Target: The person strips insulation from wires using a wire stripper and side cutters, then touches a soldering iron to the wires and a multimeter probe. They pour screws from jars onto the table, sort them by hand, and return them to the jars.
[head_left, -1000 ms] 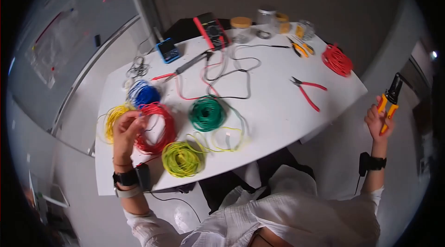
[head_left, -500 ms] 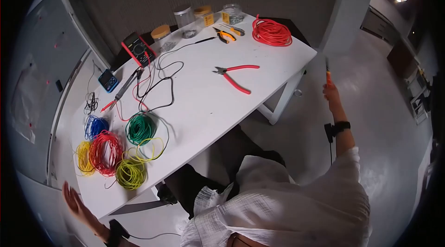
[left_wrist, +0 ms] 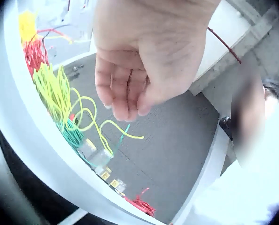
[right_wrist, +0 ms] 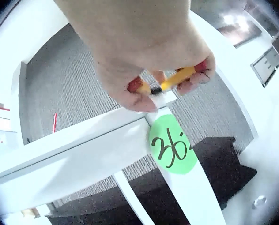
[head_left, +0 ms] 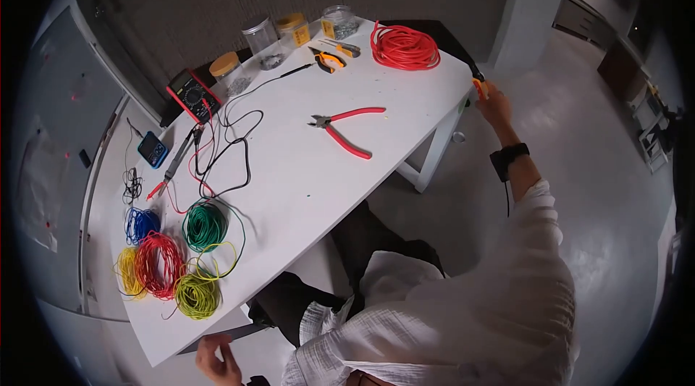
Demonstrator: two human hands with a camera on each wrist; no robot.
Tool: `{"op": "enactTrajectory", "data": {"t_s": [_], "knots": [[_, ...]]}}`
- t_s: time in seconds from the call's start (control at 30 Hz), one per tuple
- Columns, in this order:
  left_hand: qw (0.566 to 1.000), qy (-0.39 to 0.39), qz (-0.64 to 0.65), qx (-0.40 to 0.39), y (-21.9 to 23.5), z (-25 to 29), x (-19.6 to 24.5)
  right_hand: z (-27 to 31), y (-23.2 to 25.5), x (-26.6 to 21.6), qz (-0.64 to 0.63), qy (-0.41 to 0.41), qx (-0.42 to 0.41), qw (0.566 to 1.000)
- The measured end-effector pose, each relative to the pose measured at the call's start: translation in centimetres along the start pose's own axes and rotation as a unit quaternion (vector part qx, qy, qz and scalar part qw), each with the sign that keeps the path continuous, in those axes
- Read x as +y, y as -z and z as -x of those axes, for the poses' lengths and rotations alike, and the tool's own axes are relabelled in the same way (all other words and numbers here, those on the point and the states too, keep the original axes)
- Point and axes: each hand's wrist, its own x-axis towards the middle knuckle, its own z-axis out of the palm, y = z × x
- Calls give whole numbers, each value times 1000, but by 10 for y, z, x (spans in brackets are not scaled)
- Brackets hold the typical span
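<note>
My right hand (head_left: pixel 497 107) grips a wire stripper (head_left: pixel 479 83) by its yellow-and-red handles, at the table's right corner. In the right wrist view the fingers wrap both handles (right_wrist: pixel 179 77), and most of the tool's head is hidden. Below the table's front-left edge, my left hand (head_left: pixel 217 358) hangs with loosely bent fingers and holds nothing. Nearest to it are coils of wire: lime-yellow (head_left: pixel 197 297), red (head_left: pixel 160 266), yellow (head_left: pixel 130 273), green (head_left: pixel 205 227) and blue (head_left: pixel 141 225). Red-handled diagonal cutters (head_left: pixel 328 124) lie spread apart on the white table (head_left: pixel 289 198).
A thick red coil (head_left: pixel 405 49) lies near the right corner, beside orange-black pliers (head_left: pixel 329 60) and a screwdriver-like tool (head_left: pixel 346 49). Several jars stand along the back. A red multimeter (head_left: pixel 193 95) with leads, a blue handheld meter (head_left: pixel 153 149) and a soldering iron-like tool (head_left: pixel 177 161) are at left.
My left hand has left the coils and dropped below the front edge. The right hand has brought the wire stripper in toward the table's right corner. The head view has turned right.
</note>
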Motion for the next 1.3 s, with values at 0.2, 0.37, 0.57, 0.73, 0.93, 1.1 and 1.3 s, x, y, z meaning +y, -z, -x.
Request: {"op": "enactTrajectory", "data": {"t_s": [0.2,0.37,0.57,0.73,0.93,1.1,1.3], "knots": [[982,28,170,-74,-15,-25,39,16,-5,-2,-283,-106,83,950],[889,-134,432,-73,-34,-58,64,28,33,-12,-377,-188,-96,902],[803,-294,479,-197,-49,-96,93,-36,30,-1,-179,117,-145,966],[833,-263,426,-235,-59,-81,70,-115,10,23,-55,23,-192,980],[882,-141,376,-247,-56,-63,51,-76,44,-20,-220,-47,-119,967],[897,-97,346,-259,-64,-61,48,-108,13,12,-186,-89,-258,944],[906,-69,335,-250,-68,-54,43,-93,12,3,-230,24,4,973]]}}
